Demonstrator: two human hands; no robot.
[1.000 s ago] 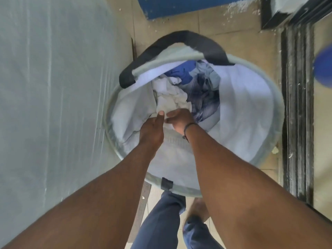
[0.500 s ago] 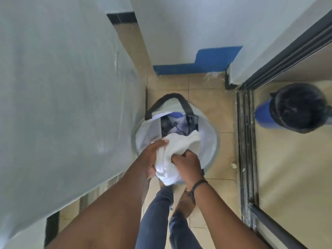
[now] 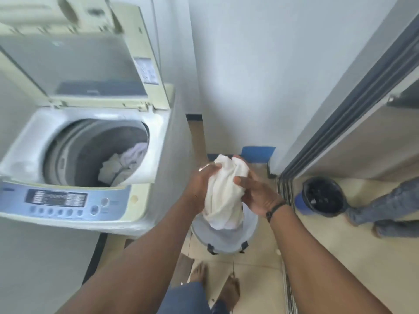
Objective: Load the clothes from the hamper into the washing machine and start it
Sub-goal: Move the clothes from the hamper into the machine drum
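A bunched white garment [image 3: 224,191] is held up in front of me, above the hamper. My left hand [image 3: 200,184] grips its left side and my right hand [image 3: 256,191] grips its right side, thumb over the cloth. The grey round hamper [image 3: 229,242] stands on the floor below, mostly hidden by the garment and my arms. To the left is the top-loading washing machine [image 3: 140,200] with its lid [image 3: 79,60] raised. White clothes [image 3: 127,159] lie inside its drum. Its control panel [image 3: 56,200] faces me at the front.
A white wall stands ahead. A sliding door track [image 3: 286,193] and frame run along the right. Beyond it sit a black-lined bin [image 3: 322,197] and a person's jeans-clad leg [image 3: 385,200]. My bare feet [image 3: 231,288] stand on beige tiles below.
Both hands lifted the white garment out of the hamper and up to chest height. The view rose from the hamper, bringing the open washing machine into sight on the left.
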